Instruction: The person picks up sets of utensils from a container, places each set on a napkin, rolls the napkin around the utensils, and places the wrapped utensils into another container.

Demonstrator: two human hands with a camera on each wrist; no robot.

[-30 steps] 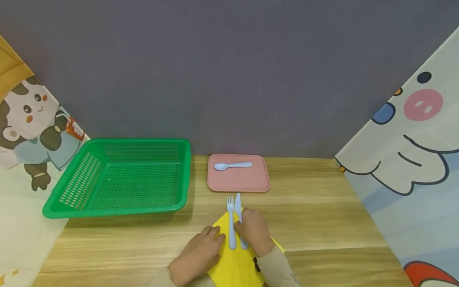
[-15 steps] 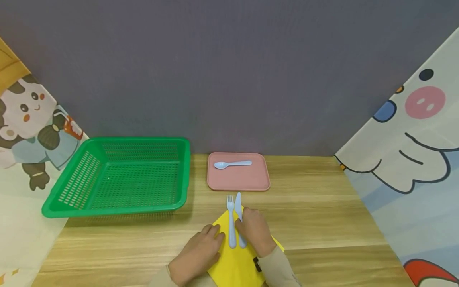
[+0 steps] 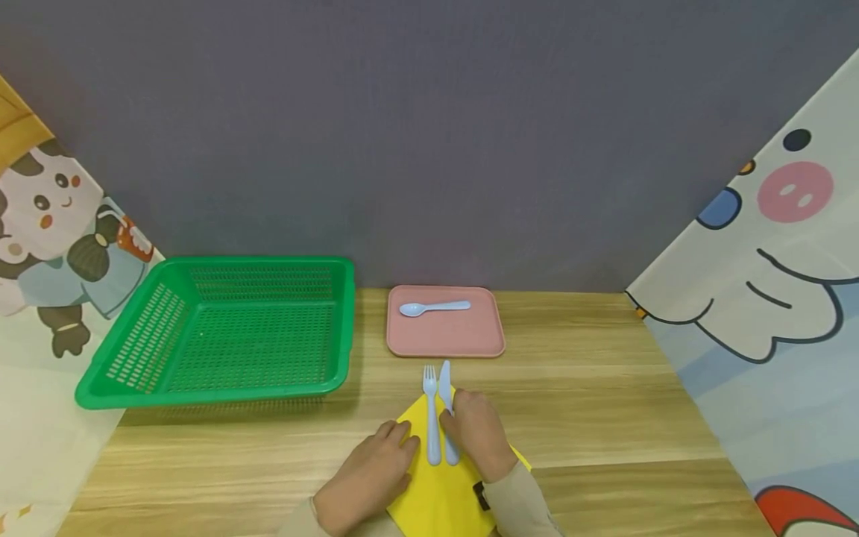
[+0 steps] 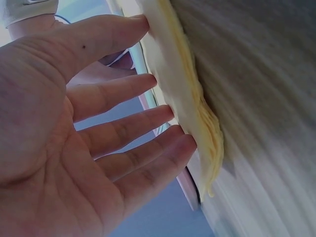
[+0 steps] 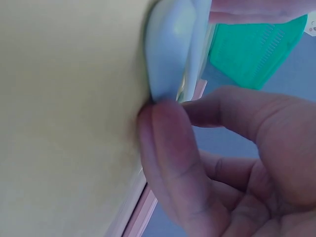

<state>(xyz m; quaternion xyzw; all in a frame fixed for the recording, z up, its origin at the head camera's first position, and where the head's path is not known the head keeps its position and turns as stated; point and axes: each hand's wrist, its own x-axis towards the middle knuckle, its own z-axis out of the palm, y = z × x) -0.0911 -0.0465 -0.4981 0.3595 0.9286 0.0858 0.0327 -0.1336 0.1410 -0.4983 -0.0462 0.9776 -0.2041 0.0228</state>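
Note:
A folded yellow napkin (image 3: 436, 500) lies on the table with one corner pointing away from me. On it a light blue fork (image 3: 432, 429) and a light blue knife (image 3: 446, 382) lie side by side, their heads past that corner. My right hand (image 3: 478, 432) pinches the knife between thumb and fingers, hiding part of its middle. The knife's handle end (image 5: 170, 49) shows close up in the right wrist view. My left hand (image 3: 376, 470) rests its spread fingertips on the napkin's left side. The layered napkin edge (image 4: 210, 138) shows under them in the left wrist view.
Beyond the cutlery, a pink tray (image 3: 446, 339) carries a light blue spoon (image 3: 432, 307). A green perforated basket (image 3: 342, 328) stands at the left. A grey wall (image 3: 429, 149) rises behind the table (image 3: 590, 388), with printed panels on both sides.
The knife's handle end has shifted slightly left, closer to the fork's handle, with my right hand still pinching the knife. My left hand stays in place on the napkin.

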